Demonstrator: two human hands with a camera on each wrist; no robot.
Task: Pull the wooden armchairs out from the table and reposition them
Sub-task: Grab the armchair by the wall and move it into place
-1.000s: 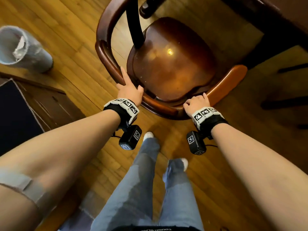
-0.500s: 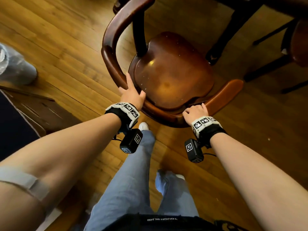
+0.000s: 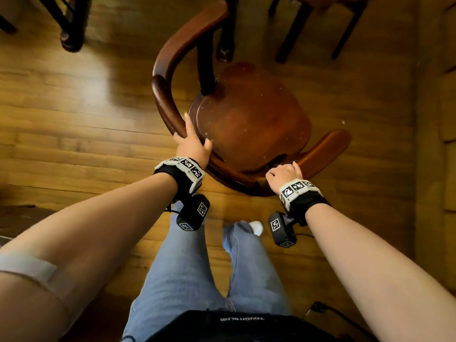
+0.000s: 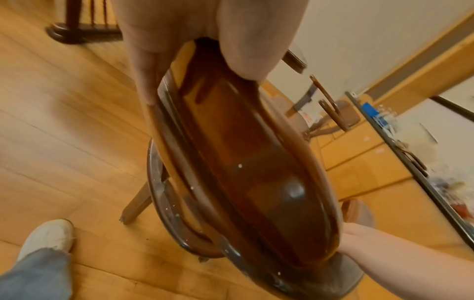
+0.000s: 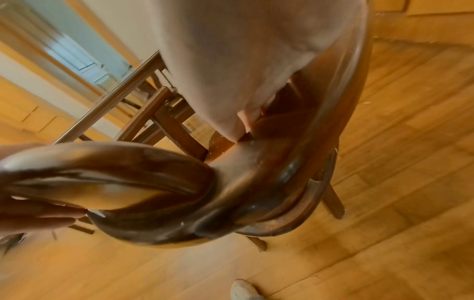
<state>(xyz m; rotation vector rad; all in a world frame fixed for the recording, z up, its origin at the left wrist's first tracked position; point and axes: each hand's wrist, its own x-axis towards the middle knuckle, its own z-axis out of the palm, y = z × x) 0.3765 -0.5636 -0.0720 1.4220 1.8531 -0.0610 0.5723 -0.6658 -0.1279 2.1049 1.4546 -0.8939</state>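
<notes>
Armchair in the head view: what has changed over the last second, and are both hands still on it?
The armchair has swung round, its open front now pointing more to the left. The grey bin seen earlier has left the view. Unchanged: the left hand and the right hand still grip the curved back rail.

- "TOUGH BUILT", white letters, upside down, partly blurred so spelling uncertain; printed on black pouch (image 3: 237,324) at 6 o'clock of head view, at waist above jeans
- Black-and-white square code markers, no letters or numbers; on left wristband (image 3: 183,166) near centre, on right wristband (image 3: 297,187) toward 4 o'clock, and on the black camera blocks hanging beneath both
- Nothing legible in either wrist view
</notes>
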